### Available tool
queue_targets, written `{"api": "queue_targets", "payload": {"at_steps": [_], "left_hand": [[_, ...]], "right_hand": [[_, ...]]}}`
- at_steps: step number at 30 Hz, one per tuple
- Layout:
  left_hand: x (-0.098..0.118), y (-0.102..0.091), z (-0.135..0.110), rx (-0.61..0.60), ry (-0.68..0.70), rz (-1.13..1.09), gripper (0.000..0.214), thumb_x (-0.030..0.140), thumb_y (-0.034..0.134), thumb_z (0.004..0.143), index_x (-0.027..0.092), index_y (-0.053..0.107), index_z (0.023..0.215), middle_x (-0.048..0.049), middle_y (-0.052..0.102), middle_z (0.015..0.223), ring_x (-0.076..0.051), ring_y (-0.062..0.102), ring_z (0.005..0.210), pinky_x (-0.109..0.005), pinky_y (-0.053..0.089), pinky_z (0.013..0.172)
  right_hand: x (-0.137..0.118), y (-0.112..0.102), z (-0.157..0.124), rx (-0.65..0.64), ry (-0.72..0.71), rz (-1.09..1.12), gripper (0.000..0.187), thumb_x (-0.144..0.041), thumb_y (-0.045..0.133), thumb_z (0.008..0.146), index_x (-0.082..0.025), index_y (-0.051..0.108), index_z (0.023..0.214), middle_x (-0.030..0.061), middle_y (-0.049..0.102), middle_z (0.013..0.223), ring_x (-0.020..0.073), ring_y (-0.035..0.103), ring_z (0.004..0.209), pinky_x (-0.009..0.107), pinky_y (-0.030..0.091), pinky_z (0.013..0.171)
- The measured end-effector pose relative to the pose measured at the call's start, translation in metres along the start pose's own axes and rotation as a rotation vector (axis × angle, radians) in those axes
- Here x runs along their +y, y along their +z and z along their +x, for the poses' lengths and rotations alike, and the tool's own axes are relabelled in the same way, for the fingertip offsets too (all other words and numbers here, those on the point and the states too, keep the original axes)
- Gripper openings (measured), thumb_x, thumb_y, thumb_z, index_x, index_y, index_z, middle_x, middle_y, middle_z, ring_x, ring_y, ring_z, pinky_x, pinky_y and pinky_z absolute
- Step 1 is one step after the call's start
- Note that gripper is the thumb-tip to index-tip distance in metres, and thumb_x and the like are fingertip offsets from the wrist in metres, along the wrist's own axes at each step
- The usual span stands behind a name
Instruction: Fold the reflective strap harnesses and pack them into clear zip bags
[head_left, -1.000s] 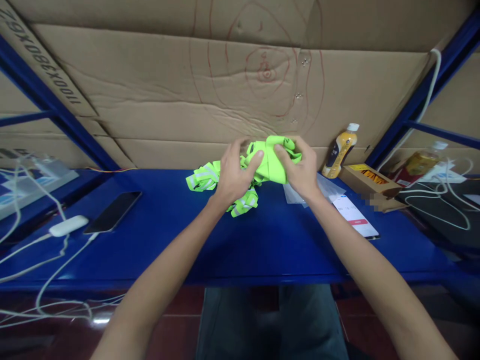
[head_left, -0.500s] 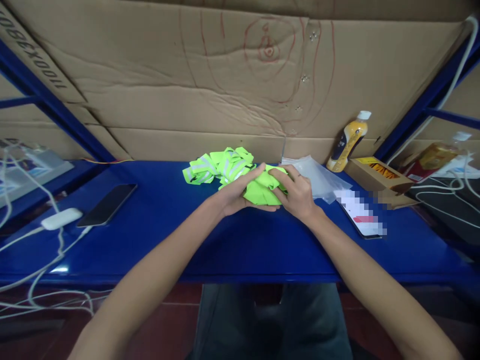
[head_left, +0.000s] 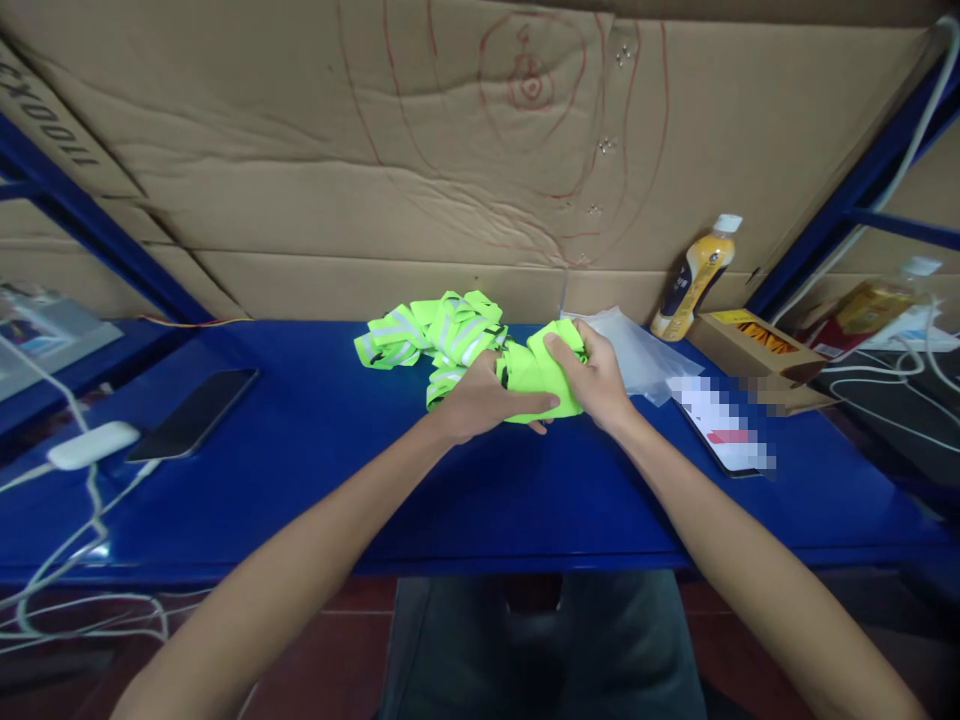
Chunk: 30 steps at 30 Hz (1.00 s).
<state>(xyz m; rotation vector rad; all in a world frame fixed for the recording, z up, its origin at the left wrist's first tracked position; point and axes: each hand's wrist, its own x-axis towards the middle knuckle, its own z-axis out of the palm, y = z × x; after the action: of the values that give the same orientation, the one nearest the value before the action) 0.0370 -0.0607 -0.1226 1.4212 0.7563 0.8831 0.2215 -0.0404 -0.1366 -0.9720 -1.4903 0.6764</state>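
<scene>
A folded bundle of neon yellow-green fabric (head_left: 534, 378) is held between my two hands just above the blue table. My left hand (head_left: 484, 402) grips its left side, thumb across the front and some fingers underneath. At the upper right, my right hand (head_left: 596, 372) is closed on the same bundle, thumb pressed on its face. Behind and to the left lies a crumpled heap of neon straps with silver reflective stripes (head_left: 442, 330); whether it is joined to the bundle is hidden by my left hand. Clear plastic bags (head_left: 634, 352) lie just beyond my right hand.
On the blue table (head_left: 315, 500), a dark phone (head_left: 199, 412) and a white adapter with cables (head_left: 94, 445) lie left. To the right are a lit phone (head_left: 724, 430), an orange drink bottle (head_left: 696, 280) and an open cardboard box (head_left: 757, 350). Cardboard (head_left: 300, 220) walls the back.
The bundle has turned and now shows a flatter, broader folded face. My left thumb has come down across its front, and my right thumb now presses on its top. The view has shifted slightly.
</scene>
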Motion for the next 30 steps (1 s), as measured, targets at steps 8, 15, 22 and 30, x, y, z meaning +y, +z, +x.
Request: {"api": "queue_targets", "payload": {"at_steps": [8, 15, 22, 30], "left_hand": [[-0.015, -0.015, 0.003, 0.049, 0.403, 0.748, 0.044, 0.044, 0.092, 0.087, 0.019, 0.063, 0.067, -0.0024, 0.072, 0.064, -0.02, 0.071, 0.06, -0.032, 0.057, 0.063], [-0.014, -0.033, -0.001, -0.138, 0.889, 1.203, 0.013, 0.027, 0.066, 0.111, 0.015, 0.072, 0.115, -0.0148, 0.081, 0.115, -0.029, 0.081, 0.107, -0.039, 0.066, 0.092], [-0.018, -0.036, 0.006, 0.11, 0.916, 1.089, 0.065, 0.045, 0.08, 0.104, 0.019, 0.055, 0.158, -0.0216, 0.069, 0.152, -0.034, 0.069, 0.141, -0.05, 0.058, 0.118], [-0.001, -0.018, 0.004, 0.095, 0.488, 0.684, 0.055, 0.067, 0.054, 0.111, 0.017, 0.073, 0.125, -0.0125, 0.08, 0.121, -0.027, 0.075, 0.109, -0.04, 0.056, 0.103]], "right_hand": [[-0.004, -0.004, 0.005, -0.237, 0.398, 0.148, 0.047, -0.064, 0.082, 0.081, -0.021, 0.064, 0.081, -0.0013, 0.064, 0.076, 0.015, 0.057, 0.071, 0.027, 0.044, 0.064], [-0.014, -0.024, 0.005, -0.602, 0.424, 0.068, 0.062, -0.081, 0.069, 0.091, -0.02, 0.072, 0.079, 0.0053, 0.069, 0.069, 0.0184, 0.062, 0.06, 0.03, 0.044, 0.053], [-0.012, -0.016, 0.001, -0.286, 0.216, 0.026, 0.061, -0.077, 0.075, 0.088, -0.021, 0.06, 0.071, 0.0003, 0.054, 0.067, 0.0143, 0.047, 0.064, 0.029, 0.035, 0.058], [-0.001, -0.004, -0.011, -0.033, -0.419, -0.484, 0.032, -0.05, 0.066, 0.096, -0.02, 0.071, 0.09, 0.0045, 0.072, 0.08, 0.0198, 0.061, 0.073, 0.035, 0.046, 0.071]]}}
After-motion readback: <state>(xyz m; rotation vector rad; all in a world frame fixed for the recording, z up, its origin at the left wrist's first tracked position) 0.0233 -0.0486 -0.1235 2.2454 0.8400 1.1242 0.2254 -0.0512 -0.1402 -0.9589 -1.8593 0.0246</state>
